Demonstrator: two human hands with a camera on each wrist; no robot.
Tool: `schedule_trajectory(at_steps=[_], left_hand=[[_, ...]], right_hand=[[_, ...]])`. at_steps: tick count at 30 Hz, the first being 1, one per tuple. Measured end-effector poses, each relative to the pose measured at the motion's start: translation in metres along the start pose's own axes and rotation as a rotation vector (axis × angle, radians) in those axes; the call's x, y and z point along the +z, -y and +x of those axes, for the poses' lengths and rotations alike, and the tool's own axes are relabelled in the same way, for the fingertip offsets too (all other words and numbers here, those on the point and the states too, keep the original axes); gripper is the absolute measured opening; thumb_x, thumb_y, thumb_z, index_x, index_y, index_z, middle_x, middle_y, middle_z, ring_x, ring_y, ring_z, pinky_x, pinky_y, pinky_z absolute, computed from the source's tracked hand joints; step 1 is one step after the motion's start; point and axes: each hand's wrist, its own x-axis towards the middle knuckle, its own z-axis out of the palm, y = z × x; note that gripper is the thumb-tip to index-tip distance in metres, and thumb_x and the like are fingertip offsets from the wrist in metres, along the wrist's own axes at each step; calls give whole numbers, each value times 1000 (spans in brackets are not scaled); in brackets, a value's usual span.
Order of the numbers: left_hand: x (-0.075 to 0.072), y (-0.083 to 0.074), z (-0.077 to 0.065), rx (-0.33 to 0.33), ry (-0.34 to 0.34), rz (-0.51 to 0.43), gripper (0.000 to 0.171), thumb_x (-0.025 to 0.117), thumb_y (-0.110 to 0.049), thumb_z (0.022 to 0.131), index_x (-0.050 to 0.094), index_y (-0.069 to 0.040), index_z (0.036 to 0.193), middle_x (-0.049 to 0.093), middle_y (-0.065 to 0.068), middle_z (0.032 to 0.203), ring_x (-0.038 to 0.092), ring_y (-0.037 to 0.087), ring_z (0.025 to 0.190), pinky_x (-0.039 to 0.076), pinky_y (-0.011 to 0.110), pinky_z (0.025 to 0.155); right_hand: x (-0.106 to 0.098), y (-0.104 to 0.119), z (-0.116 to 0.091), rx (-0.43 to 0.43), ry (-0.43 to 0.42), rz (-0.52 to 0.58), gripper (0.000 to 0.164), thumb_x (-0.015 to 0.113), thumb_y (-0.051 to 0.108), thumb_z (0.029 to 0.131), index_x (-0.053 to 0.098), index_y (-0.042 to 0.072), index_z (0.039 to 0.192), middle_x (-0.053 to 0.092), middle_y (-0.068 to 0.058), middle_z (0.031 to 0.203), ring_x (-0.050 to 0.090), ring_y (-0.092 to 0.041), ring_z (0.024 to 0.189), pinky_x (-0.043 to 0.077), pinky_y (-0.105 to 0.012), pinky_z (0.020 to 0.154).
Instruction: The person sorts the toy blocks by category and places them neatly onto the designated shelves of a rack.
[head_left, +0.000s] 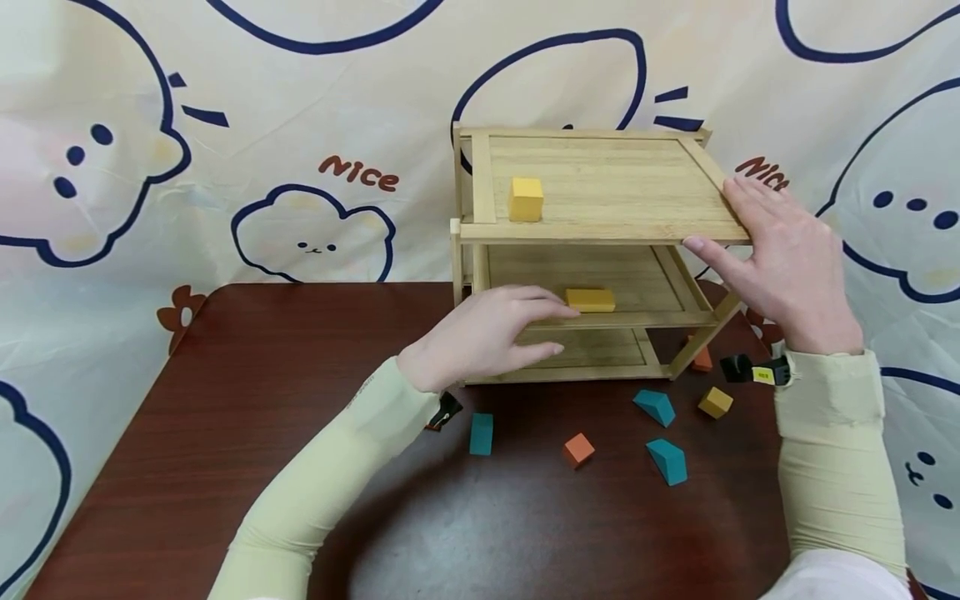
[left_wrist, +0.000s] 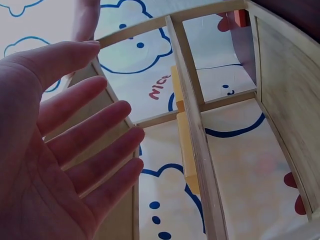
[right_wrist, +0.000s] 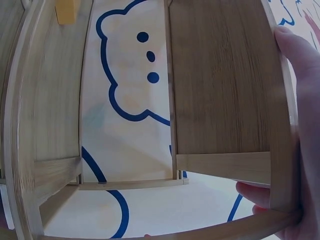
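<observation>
A wooden three-tier shelf rack [head_left: 600, 236] stands on the table. My right hand [head_left: 791, 250] grips the right end of its top board, thumb at the front edge; the right wrist view shows fingertips [right_wrist: 252, 192] curled round the corner. My left hand [head_left: 498, 333] hovers before the middle tier, its fingers spread and holding nothing in the left wrist view. Right by its fingertips, a yellow rectangular block [head_left: 590, 300] lies on that tier. A second yellow block [left_wrist: 177, 87] lines up with it in the left wrist view. One yellow block [head_left: 526, 200] stands on the top board.
On the dark red-brown table [head_left: 225, 400], before the rack, are a teal rectangular block [head_left: 482, 434], an orange cube [head_left: 578, 450], two teal wedge blocks [head_left: 667, 461] and a yellow block [head_left: 716, 402]. Another orange block [head_left: 702, 358] sits by the rack's right leg. A printed cloth [head_left: 300, 100] hangs behind.
</observation>
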Motion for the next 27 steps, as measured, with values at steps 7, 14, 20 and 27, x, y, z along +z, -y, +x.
schedule_trajectory(at_steps=[7,14,20,27], left_hand=[[2,-3,-21,26,12,40,42,69,-37,98,67,-20,136,63,-4,135,56,12,125,47,31,101],[7,4,-44,54,13,88,41,69,-35,98,67,-19,135,63,-1,135,56,15,126,45,33,104],[10,8,-67,73,-8,86,41,70,-36,98,68,-18,134,64,-1,133,57,15,124,46,34,104],[12,12,-94,21,-20,72,38,72,-34,96,70,-19,131,65,-3,130,57,12,122,48,34,100]], right_hand=[[-1,0,-1,0,15,-11,91,45,72,95,26,15,162,21,-9,166,24,-39,149,28,-67,110],[0,-1,-3,-5,37,-21,94,45,73,94,23,13,163,18,-11,166,23,-41,149,28,-68,109],[-1,0,-3,-7,24,-22,93,46,72,94,24,13,163,20,-11,166,26,-41,148,31,-69,106],[-3,1,-2,-5,14,-13,92,46,72,95,25,14,162,21,-10,166,26,-39,148,31,-67,108]])
